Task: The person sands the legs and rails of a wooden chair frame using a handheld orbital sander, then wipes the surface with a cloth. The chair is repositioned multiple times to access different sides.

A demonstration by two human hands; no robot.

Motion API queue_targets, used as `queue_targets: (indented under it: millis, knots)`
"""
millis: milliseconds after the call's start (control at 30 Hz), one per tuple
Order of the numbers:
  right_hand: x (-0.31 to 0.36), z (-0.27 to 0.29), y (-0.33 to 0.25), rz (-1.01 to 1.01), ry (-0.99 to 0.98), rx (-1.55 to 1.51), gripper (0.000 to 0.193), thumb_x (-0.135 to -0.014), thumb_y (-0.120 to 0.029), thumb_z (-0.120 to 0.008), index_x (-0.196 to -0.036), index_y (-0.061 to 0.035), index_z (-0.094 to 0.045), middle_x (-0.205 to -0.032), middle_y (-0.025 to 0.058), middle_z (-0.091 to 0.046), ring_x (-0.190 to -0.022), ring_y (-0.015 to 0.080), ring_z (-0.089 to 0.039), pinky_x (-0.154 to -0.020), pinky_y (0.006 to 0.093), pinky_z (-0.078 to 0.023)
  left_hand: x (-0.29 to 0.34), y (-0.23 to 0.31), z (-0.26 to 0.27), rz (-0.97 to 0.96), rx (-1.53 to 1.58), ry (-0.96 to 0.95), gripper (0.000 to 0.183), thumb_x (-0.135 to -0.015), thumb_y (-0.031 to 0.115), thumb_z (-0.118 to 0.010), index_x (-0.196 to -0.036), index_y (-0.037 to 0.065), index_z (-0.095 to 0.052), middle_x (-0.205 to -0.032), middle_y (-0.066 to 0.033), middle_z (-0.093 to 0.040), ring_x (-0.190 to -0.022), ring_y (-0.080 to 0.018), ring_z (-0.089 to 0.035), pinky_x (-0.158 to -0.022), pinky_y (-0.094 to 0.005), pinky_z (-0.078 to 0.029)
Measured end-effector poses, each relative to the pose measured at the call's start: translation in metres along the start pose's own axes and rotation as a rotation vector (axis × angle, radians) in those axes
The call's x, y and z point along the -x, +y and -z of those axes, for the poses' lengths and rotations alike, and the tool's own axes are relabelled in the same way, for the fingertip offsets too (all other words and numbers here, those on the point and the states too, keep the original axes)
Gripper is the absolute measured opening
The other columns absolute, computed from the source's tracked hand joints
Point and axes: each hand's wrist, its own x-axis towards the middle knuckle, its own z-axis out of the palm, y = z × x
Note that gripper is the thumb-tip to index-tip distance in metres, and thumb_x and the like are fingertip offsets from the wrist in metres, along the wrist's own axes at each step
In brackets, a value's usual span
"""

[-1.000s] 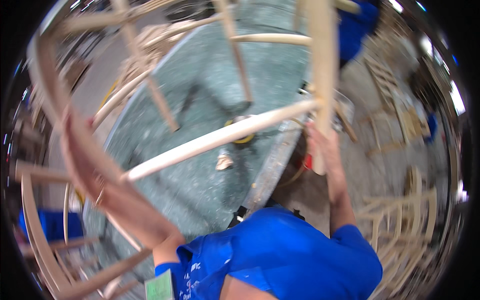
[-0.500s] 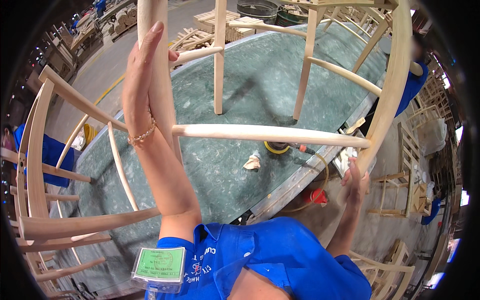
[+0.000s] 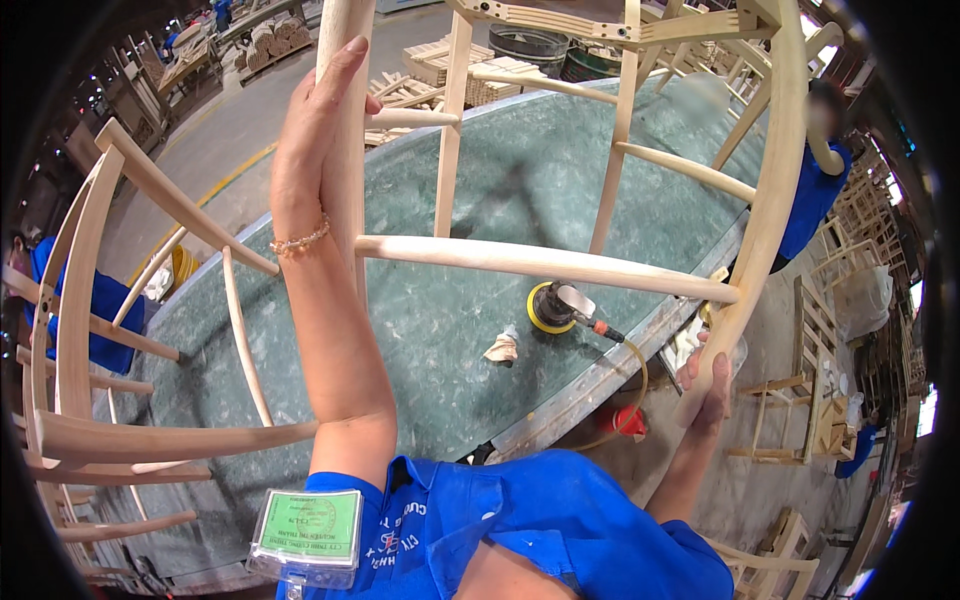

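A pale wooden chair frame (image 3: 540, 262) fills the upper middle of the frame, over a green-topped table (image 3: 430, 340), its near rail crossing the centre between two long posts. The left hand (image 3: 318, 135), upper left of centre, grips the left post: one digit lies along the front of the wood, a fingertip shows past its right edge, and the other fingers are hidden. The right hand (image 3: 710, 385), right of centre, curls round the low end of the right post, thumb on the near side and fingertips at the left edge; whether those fingers press together I cannot tell. Below the rail, near the centre, a round yellow-edged sander (image 3: 550, 308) with a hose lies on the table beside a crumpled pale scrap (image 3: 502, 347). Another chair frame (image 3: 75, 310) stands at the left, and a blue-clad co-worker (image 3: 812, 215) is at the upper right
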Motion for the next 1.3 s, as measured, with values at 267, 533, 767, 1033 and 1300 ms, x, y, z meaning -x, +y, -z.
queue_targets:
  millis: [267,533,767,1033,1300]
  knots:
    - [-0.005,0.002,-0.008,0.085,0.028,0.186,0.055,-0.089,-0.044,-0.058,-0.118,0.0028,-0.053,-0.066,0.005,-0.055,-0.054,0.0095,-0.051,-0.05,0.0222,-0.041,-0.004,0.006,-0.003,0.096,-0.023,0.025,0.07,-0.086,0.068,-0.05,-0.107,0.001,-0.057,-0.066,-0.0051,-0.061,-0.058,-0.0122,-0.056,-0.053,-0.028,-0.046]
    - [-0.012,0.005,-0.008,0.247,0.112,0.379,0.038,-0.092,-0.036,-0.06,-0.106,-0.0001,-0.06,-0.068,0.0032,-0.059,-0.057,0.0077,-0.054,-0.053,0.0227,-0.042,-0.007,0.009,-0.009,0.158,-0.036,0.074,0.076,-0.088,0.075,-0.035,-0.1,0.004,-0.059,-0.063,-0.0053,-0.06,-0.058,-0.0135,-0.055,-0.055,-0.0305,-0.045]
    - [0.006,-0.016,-0.012,0.358,0.364,0.9,0.034,-0.087,-0.031,-0.066,-0.104,-0.0036,-0.056,-0.08,0.0187,-0.067,-0.069,0.034,-0.066,-0.062,0.0398,-0.049,-0.004,0.008,-0.006,0.196,0.048,0.069,0.077,-0.088,0.076,-0.032,-0.072,0.007,-0.062,-0.061,-0.0055,-0.056,-0.059,-0.0162,-0.054,-0.059,-0.0298,-0.045]
    - [0.016,-0.021,-0.001,0.387,0.465,1.032,0.044,-0.083,-0.029,-0.07,-0.114,-0.0055,-0.051,-0.083,0.0228,-0.067,-0.08,0.0442,-0.064,-0.067,0.0488,-0.049,0.001,0.01,-0.01,0.096,0.053,0.029,0.066,-0.084,0.07,-0.05,-0.096,0.006,-0.059,-0.064,-0.0038,-0.057,-0.057,-0.0127,-0.054,-0.054,-0.0274,-0.045]
    - [0.017,-0.022,0.004,0.367,0.479,1.017,0.039,-0.082,-0.027,-0.071,-0.11,-0.0054,-0.053,-0.085,0.0225,-0.066,-0.083,0.0437,-0.064,-0.069,0.0476,-0.048,0.003,0.006,-0.006,0.044,0.046,0.033,0.067,-0.086,0.066,-0.051,-0.107,0.002,-0.055,-0.065,-0.0054,-0.058,-0.059,-0.0128,-0.057,-0.053,-0.0276,-0.047]
